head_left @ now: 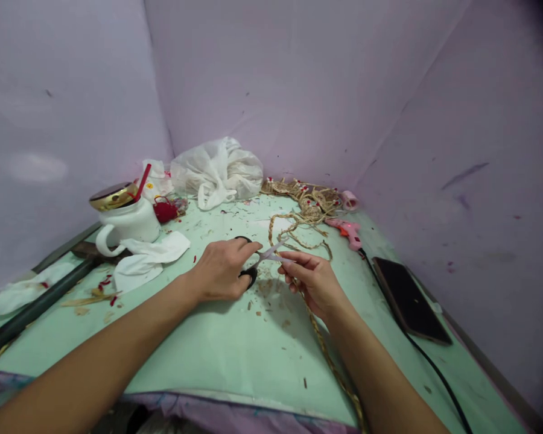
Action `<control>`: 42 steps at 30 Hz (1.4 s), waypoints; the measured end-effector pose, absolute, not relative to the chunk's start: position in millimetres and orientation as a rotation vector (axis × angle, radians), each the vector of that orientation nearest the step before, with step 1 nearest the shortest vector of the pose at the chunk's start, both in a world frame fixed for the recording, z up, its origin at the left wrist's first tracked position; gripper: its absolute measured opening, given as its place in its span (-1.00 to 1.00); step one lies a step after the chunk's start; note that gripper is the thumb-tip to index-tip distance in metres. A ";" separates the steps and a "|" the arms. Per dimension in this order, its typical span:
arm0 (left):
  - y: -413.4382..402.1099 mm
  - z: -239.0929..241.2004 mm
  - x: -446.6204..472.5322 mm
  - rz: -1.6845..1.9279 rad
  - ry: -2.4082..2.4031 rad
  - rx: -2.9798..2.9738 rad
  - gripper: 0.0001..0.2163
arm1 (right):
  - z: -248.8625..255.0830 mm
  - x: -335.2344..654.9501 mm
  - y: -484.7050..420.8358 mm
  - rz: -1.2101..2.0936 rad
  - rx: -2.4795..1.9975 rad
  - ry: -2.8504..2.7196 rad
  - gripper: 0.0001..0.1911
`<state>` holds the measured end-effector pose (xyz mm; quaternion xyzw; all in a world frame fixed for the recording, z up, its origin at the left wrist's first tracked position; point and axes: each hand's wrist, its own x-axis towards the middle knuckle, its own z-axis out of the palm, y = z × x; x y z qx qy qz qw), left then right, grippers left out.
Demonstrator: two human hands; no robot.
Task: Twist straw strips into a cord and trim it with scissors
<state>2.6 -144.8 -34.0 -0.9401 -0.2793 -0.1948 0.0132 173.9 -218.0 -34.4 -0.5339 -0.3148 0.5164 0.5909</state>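
Observation:
Black-handled scissors (250, 272) are gripped by my left hand (224, 268), their blades spread and pointing right toward my other hand. My right hand (314, 280) pinches a braided straw cord (319, 334) close to the blades. From those fingers the cord runs down along my right forearm to the table's front edge. More braid (271, 226) loops on the table beyond the blades. Whether the blades touch the cord is too small to tell. Little cut bits (271, 289) lie scattered under the hands.
A pink glue gun (347, 232) with a black cable and a dark phone (411, 300) lie at right. Straw pieces (314, 202) and a white plastic bag (219, 172) sit at the back. At left stand a white mug (129, 223) and a hammer (90, 262) beside white cloth (149, 259).

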 end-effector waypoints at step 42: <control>-143.9 -47.0 3.7 -0.314 -0.821 -3.010 -0.57 | -37.9 177.2 -216.8 1.329 -1.136 -0.702 -0.82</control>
